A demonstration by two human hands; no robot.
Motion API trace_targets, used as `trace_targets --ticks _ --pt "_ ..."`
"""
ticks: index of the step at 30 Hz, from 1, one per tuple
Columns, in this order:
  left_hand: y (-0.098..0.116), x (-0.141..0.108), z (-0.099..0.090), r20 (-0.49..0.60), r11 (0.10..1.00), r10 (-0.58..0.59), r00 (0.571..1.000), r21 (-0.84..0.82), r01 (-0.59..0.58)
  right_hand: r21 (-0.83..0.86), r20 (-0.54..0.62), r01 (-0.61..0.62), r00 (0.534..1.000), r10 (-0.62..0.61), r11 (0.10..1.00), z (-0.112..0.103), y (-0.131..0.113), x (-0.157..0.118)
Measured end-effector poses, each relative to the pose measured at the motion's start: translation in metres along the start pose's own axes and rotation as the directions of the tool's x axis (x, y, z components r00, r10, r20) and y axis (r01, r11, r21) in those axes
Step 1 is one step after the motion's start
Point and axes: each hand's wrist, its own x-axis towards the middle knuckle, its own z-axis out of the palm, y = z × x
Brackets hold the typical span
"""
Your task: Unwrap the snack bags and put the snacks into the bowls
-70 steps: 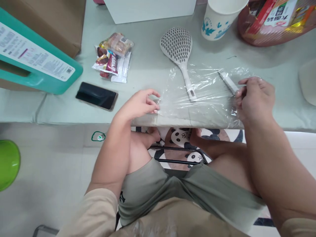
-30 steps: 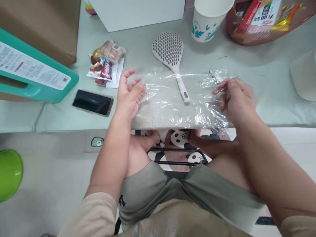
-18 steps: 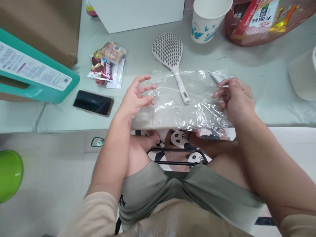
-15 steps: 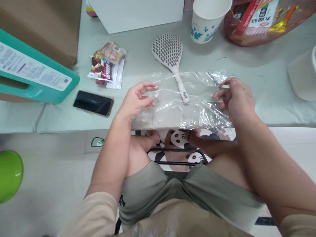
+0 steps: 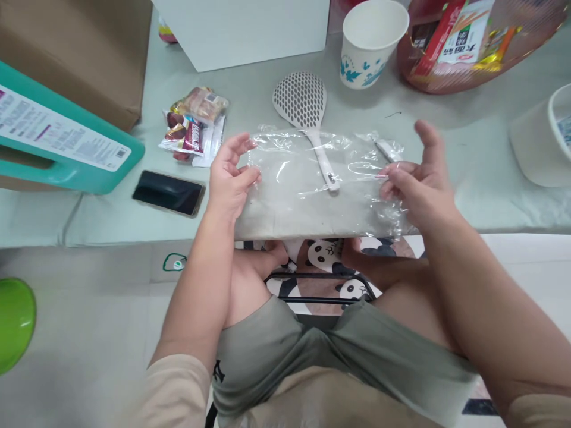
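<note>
"Clear plastic film [image 5: 289, 166], who's got it?"

"R hand [image 5: 426, 187]: thumb + fingertip pinched on its R edge, one finger sticking up. L hand [image 5: 229, 178]: fingers curled fairly narrow, touching L edge; can't tell if it's an actual pinch."

"Film pos?"

"Btwn hands, spread wide w/ creases, near the front edge of the table [image 5: 482, 196]. R side's bunchier."

"How far along, approx?"

"Spread-out part's done, I'd say, but creases remain. Not folded, not closed round anything, AFAICT."

"And the slotted skimmer [image 5: 300, 98]?"

"Lying flat. Handle overlaps w/ film, looks under it; perforated head's mostly past the far edge, uncovered. Neither hand's on it."

"Next out?"

"Slim pale item [image 5: 387, 150] by R fingertips, partly under film, ID unclear. Then phone [image 5: 169, 193] + snack packs [image 5: 194, 128] on L side, paper cup [image 5: 363, 65] upright beyond skimmer, red see-through basket [image 5: 450, 83] far R."
</note>
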Motion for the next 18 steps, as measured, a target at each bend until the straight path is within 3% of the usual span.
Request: trace_targets --ticks 3,8,13,18 --pt "0.001 0.0 -0.002 -0.036 0.998 0.046 0.998 -0.029 -0.047 -0.019 0.03 0.085 0.996 -0.084 0.996 0.001 0.002 0.002" --pt "-0.001 0.001 -0.006 -0.108 0.995 0.095 0.99 -0.006 -0.096 -0.016 -0.031 0.203 0.979 -0.203 0.979 -0.001 0.008 0.007" --pt "0.002 -0.002 -0.004 -0.093 0.995 0.101 0.991 0.02 -0.099 -0.017 0.154 -0.006 0.988 0.008 1.0 -0.003 0.006 0.003" --pt "0.009 -0.005 0.002 -0.123 0.991 0.079 0.989 0.113 -0.065 -0.111 0.087 -0.012 0.996 0.022 0.994 0.0 -0.004 -0.001"
